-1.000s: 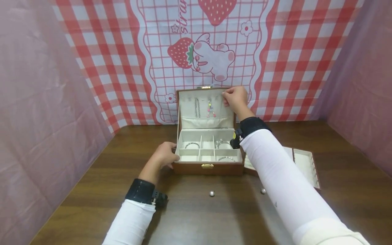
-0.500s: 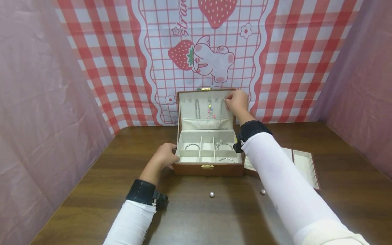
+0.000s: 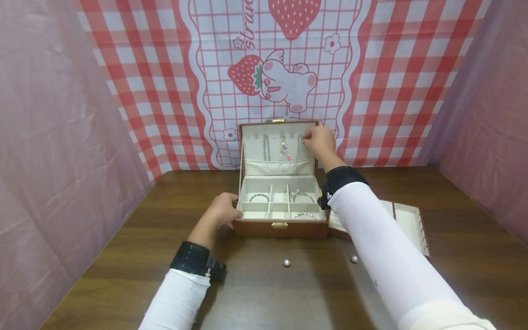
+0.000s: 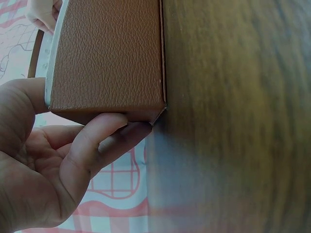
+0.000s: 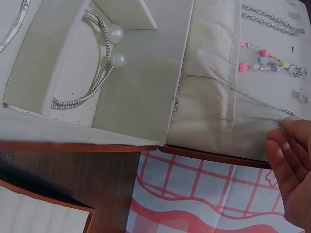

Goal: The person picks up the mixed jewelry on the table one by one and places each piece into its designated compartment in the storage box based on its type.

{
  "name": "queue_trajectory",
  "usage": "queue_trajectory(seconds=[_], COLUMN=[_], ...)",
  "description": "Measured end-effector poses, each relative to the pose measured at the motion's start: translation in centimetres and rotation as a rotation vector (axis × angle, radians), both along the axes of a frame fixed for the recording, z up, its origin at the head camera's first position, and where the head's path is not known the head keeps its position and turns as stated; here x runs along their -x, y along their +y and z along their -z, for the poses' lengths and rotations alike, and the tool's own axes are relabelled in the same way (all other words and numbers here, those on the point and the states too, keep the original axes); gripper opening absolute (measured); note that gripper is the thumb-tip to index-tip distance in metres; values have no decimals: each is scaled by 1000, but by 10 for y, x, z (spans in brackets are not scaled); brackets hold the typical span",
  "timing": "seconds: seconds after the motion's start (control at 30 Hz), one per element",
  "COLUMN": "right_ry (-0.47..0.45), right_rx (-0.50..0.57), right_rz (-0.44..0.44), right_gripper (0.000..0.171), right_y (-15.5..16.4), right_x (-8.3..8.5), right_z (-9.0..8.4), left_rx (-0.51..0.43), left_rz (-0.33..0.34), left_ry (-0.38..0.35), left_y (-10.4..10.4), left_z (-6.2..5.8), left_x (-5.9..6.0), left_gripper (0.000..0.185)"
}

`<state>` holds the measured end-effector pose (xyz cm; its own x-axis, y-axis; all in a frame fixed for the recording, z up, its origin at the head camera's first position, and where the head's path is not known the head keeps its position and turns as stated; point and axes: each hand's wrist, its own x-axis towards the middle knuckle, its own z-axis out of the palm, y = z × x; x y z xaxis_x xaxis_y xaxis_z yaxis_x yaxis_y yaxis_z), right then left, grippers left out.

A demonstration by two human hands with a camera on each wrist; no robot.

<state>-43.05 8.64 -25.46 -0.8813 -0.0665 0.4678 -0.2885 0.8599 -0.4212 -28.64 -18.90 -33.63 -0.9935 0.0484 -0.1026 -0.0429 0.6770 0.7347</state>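
Note:
A brown jewelry box stands with its lid raised and cream compartments showing. My left hand grips its left side, one digit over the rim and other fingers at the back corner in the left wrist view. At the lid's right part, my right hand pinches the end of a thin silver necklace by the hooks. The necklace slants down across the lid pocket to the crease. Beside it hang a pastel beaded strand and a silver chain. A pearl-tipped bracelet lies in a compartment.
A cream-lined tray sits right of the box, partly behind my right forearm. Two small pearly balls lie on the wooden table in front. A checked strawberry cloth hangs close behind the lid.
My right hand has dropped slightly along the lid's right part, and the thin necklace below it shows more clearly. My left hand stays on the box.

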Motion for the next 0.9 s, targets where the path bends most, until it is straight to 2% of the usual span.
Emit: queue_trajectory(seconds=[0.23,0.33,0.47,0.53,0.63,0.67,0.7,0.77,0.9], right_ry=[-2,-30,-148,-236,-308,-317,-293,-296,-334], right_rx=[-19,-63,-200,-257,-337,-360,-351,-389,-431], right_rz=[-23,-38,-95,-128,-192,-213,-264,-311,-348], right_gripper=[20,16,12,14,15,15,15,14,13], right_y=[3,4,1,-2,-6,-6,-3,-2,0], right_x=[-3,-6,-11,-12,-5,-1,11,18,15], right_z=[1,2,4,6,17,21,33,40,42], left_rx=[10,10,7,7,33,48,70,108,210], left_rz=[1,6,11,16,41,59,68,81,40], left_ry=[-7,-5,-10,-25,-32,-18,-10,14,108], left_y=[1,1,-2,-3,-3,-3,-3,-3,-1], left_z=[0,0,-1,-2,-4,-5,-7,-9,-18], left_x=[-1,-1,-1,-1,-3,-4,-4,-5,-5], left_gripper=[55,53,51,51,49,47,47,45,47])
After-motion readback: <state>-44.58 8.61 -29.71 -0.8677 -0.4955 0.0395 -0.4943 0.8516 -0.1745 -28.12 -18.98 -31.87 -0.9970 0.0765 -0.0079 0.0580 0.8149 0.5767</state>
